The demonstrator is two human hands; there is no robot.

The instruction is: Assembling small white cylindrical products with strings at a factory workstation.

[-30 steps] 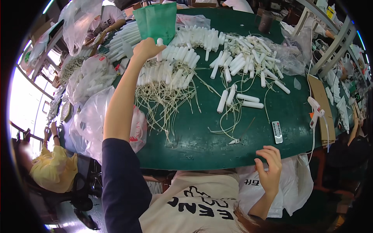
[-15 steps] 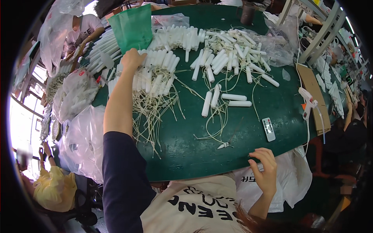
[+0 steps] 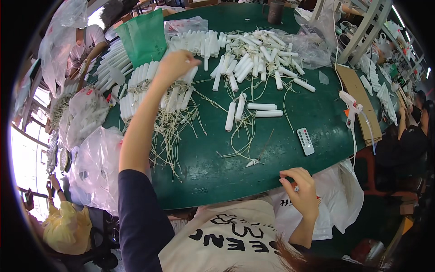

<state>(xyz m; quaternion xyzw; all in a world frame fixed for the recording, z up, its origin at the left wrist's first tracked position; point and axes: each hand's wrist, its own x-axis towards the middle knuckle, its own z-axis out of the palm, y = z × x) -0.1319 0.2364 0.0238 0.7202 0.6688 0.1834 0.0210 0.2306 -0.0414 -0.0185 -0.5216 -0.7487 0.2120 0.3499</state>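
My left hand point(image 3: 176, 67) is over the rows of white tubes with trailing cream wires point(image 3: 179, 97), its fingers curled together. A small pale spot shows at its fingertips, too small to name. Low at the table's front edge, my right hand point(image 3: 301, 188) is curled, with a small white and dark thing partly showing inside the fingers. On the table between the hands lie several loose white tubes point(image 3: 265, 114) and a bundle of wires ending in a small white connector point(image 3: 252, 162). A white remote control point(image 3: 305, 141) lies beyond my right hand.
A green bag point(image 3: 144, 38) stands behind the tubes. A heap of wired tubes point(image 3: 258, 59) spreads at the far middle. The white glue gun point(image 3: 350, 109) hangs its cord over the right edge, beside cardboard point(image 3: 360, 106). Clear plastic bags point(image 3: 97, 163) crowd the left. Other people work nearby.
My left hand has moved right across the tubes, away from beside the green bag. My right hand has stayed curled at the front edge. The whole view has shifted slightly.
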